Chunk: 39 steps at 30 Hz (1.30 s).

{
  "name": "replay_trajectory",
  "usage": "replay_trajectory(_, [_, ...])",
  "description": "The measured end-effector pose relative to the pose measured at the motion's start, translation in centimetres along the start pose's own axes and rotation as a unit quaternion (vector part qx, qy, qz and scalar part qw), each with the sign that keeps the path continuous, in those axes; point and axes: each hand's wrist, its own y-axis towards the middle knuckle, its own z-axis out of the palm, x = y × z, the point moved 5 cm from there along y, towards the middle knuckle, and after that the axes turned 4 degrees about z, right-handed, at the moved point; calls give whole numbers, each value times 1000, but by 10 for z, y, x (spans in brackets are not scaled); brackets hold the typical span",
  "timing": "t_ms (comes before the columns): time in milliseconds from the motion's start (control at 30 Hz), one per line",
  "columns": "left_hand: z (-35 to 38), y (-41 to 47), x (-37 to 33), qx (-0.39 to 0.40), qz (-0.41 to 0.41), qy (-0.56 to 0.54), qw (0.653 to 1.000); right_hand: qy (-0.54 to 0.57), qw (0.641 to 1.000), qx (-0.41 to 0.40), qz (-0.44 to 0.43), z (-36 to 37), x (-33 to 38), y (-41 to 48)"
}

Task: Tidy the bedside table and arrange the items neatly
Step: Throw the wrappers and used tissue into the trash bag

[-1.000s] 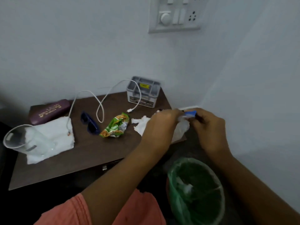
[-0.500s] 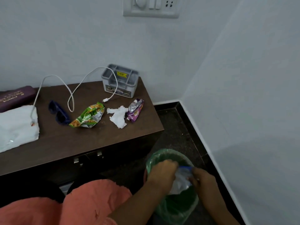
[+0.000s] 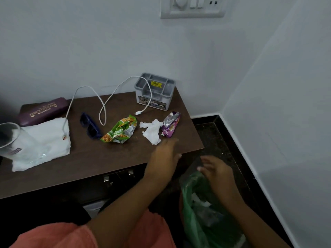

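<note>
On the dark wooden bedside table (image 3: 93,158) lie a crumpled white tissue (image 3: 152,130), a purple wrapper (image 3: 171,124) and a green snack wrapper (image 3: 119,130). My left hand (image 3: 165,154) hovers over the table's front right edge, just below the tissue, fingers relaxed and empty. My right hand (image 3: 214,169) is held above the green-lined bin (image 3: 198,208) on the floor, fingers loose, holding nothing. White waste lies inside the bin.
Blue sunglasses (image 3: 90,127), a white cable (image 3: 107,102), a grey organiser box (image 3: 155,91), a maroon case (image 3: 43,110), a folded white cloth (image 3: 46,142) and a lying glass (image 3: 10,140) share the table. Walls close in behind and at the right.
Both hands carried a white tissue and blue item from the table down into the bin and let go. They have risen empty, the left one back over the table edge.
</note>
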Motion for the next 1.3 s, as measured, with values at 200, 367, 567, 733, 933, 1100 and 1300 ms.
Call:
replay_trajectory(200, [-22, 104, 5, -42, 16, 129, 991, 149, 987, -9, 62, 32, 48, 76])
replay_trajectory(367, [-1, 142, 22, 88, -37, 210, 973, 197, 974, 28, 112, 63, 43, 101])
replay_trajectory(567, [11, 145, 27, 32, -18, 137, 990, 247, 960, 72, 108, 73, 41, 114])
replay_trajectory(733, [3, 141, 19, -16, -37, 30, 999, 351, 931, 59, 85, 63, 44, 115])
replay_trajectory(933, [-8, 127, -7, -50, -68, -118, 989, 466, 882, 22, 71, 26, 45, 102])
replay_trajectory(1100, [1, 91, -29, -47, -88, -274, 957, 481, 875, 28, 43, -15, 37, 67])
replay_trajectory(1300, [38, 28, -55, -6, -133, -398, 908, 460, 883, 46, 79, -43, -3, 16])
